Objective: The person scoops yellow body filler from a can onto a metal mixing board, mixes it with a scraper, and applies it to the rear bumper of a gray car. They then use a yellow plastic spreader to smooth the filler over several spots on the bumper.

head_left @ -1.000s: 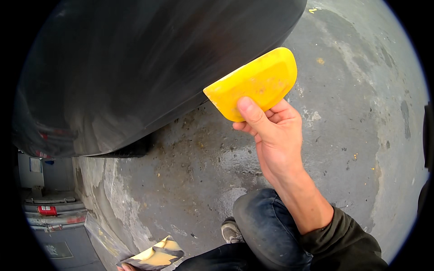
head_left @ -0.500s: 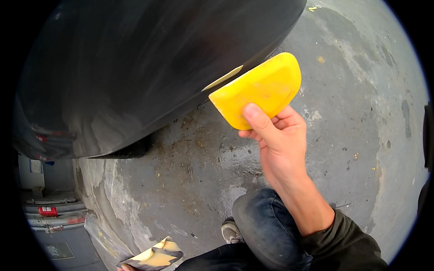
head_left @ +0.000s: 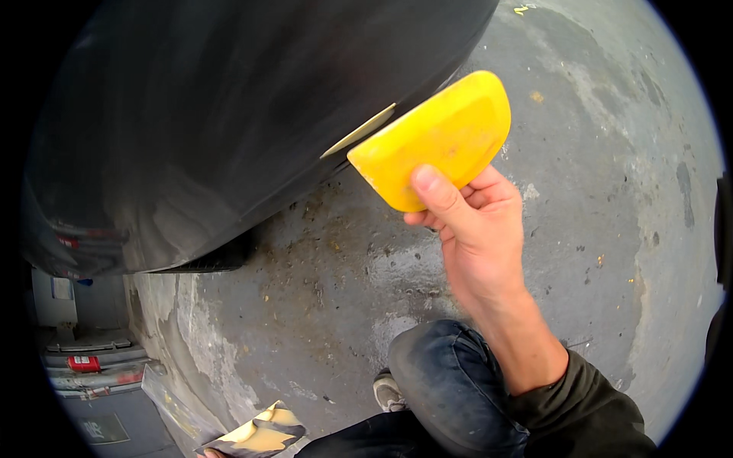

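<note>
A yellow plastic spreader (head_left: pixel 447 133) with a rounded back is gripped in my right hand (head_left: pixel 481 221), thumb on its upper face and fingers curled beneath. Its straight edge is close to a glossy black car body panel (head_left: pixel 221 114). A cream strip of body filler (head_left: pixel 359 131) lies along the panel's lower edge, beside the spreader. Whether the two touch, I cannot tell. At the bottom left, my left hand (head_left: pixel 211 453) shows only fingertips, holding the edge of a grey mixing board (head_left: pixel 223 445) smeared with cream filler (head_left: pixel 267 438).
Stained grey concrete floor (head_left: pixel 595 229) spreads below and right of the panel. My bent knee (head_left: pixel 435 366) and a shoe (head_left: pixel 389 391) are under my right forearm. On the left are a clear plastic sheet (head_left: pixel 179 404), a red can-like item (head_left: pixel 84 363) and grey shop equipment (head_left: pixel 57 301).
The spreader and my right hand have shifted slightly upward in view, and the panel with its filler strip sits a little further left. Both grips look the same.
</note>
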Demonstrator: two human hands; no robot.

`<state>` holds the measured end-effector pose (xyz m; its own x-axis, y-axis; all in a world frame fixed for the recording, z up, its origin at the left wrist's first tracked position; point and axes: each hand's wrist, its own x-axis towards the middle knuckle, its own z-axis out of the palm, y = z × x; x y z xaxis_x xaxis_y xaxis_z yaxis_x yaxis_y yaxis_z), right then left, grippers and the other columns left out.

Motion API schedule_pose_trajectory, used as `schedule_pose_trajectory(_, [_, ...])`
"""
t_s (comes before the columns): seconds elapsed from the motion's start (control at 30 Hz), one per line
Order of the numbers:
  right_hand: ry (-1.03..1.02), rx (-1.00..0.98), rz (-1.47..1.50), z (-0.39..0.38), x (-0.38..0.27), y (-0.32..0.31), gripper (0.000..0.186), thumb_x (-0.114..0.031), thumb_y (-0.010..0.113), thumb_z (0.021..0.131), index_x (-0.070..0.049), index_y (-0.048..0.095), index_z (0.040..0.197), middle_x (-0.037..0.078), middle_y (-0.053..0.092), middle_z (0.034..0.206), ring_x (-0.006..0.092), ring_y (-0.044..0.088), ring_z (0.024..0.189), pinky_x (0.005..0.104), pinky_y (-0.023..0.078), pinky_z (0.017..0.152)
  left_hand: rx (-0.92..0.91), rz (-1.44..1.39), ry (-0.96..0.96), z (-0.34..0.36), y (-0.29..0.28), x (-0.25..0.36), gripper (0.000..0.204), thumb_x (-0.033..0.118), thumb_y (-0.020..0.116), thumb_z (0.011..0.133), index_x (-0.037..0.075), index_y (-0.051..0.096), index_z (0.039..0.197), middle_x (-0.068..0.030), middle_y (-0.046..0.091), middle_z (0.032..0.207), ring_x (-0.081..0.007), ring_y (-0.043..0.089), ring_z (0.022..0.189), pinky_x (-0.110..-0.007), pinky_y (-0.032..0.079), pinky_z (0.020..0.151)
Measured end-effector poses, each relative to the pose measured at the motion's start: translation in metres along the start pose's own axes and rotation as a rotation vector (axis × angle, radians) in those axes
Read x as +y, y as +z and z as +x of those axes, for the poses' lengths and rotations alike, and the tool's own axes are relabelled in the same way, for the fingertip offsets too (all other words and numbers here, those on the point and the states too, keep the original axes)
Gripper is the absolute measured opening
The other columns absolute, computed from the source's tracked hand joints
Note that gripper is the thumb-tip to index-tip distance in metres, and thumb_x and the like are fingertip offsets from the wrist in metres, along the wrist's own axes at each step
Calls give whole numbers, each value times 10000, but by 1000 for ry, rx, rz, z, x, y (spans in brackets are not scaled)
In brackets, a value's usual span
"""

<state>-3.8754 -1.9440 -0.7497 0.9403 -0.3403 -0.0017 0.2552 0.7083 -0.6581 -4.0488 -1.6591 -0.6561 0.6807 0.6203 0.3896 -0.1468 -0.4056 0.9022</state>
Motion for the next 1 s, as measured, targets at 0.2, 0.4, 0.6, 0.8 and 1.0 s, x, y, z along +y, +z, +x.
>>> schedule_pose_trajectory(0.2, [1, 5, -24, 9, -3, -3, 244, -150, 691, 862, -29, 625, 1063, 49, 685, 961, 106, 648, 797, 243, 523, 655, 32, 8, 16, -1, 7, 2, 232, 169, 568, 927, 60, 446, 763, -36, 513, 716, -153, 523, 712, -316, 442, 676])
schedule_pose_trajectory(0.4, [27, 107, -107, -18, -7, -16, 307, -85, 696, 844, -13, 597, 1126, 63, 686, 953, 96, 641, 762, 204, 489, 576, 36, 10, 18, -2, 8, 3, 226, 164, 578, 921, 60, 451, 765, -34, 516, 721, -151, 524, 714, -313, 441, 674])
schedule_pose_trajectory(0.6, [107, 184, -119, -50, -5, -42, 518, -2, 687, 827, -12, 483, 1303, 76, 628, 1066, 129, 629, 858, 245, 530, 672, 72, -41, -11, -4, 10, 4, 166, 140, 580, 915, 48, 483, 816, -50, 556, 770, -166, 554, 744, -322, 459, 696])
schedule_pose_trajectory(0.8, [233, 42, -117, -71, 2, -66, 429, 18, 666, 833, -19, 565, 1248, 92, 638, 1082, 150, 617, 942, 270, 507, 821, 33, -94, -21, -1, -5, -3, 125, 124, 576, 916, 36, 504, 863, -71, 583, 805, -177, 574, 758, -330, 475, 702])
schedule_pose_trajectory(1.0, [250, 44, -347, -86, 13, -77, 278, -54, 644, 875, -21, 638, 1151, 86, 660, 1082, 153, 611, 990, 264, 479, 854, 57, -122, -49, -1, -2, 0, 121, 134, 567, 922, 30, 509, 903, -75, 587, 824, -181, 576, 768, -332, 476, 712])
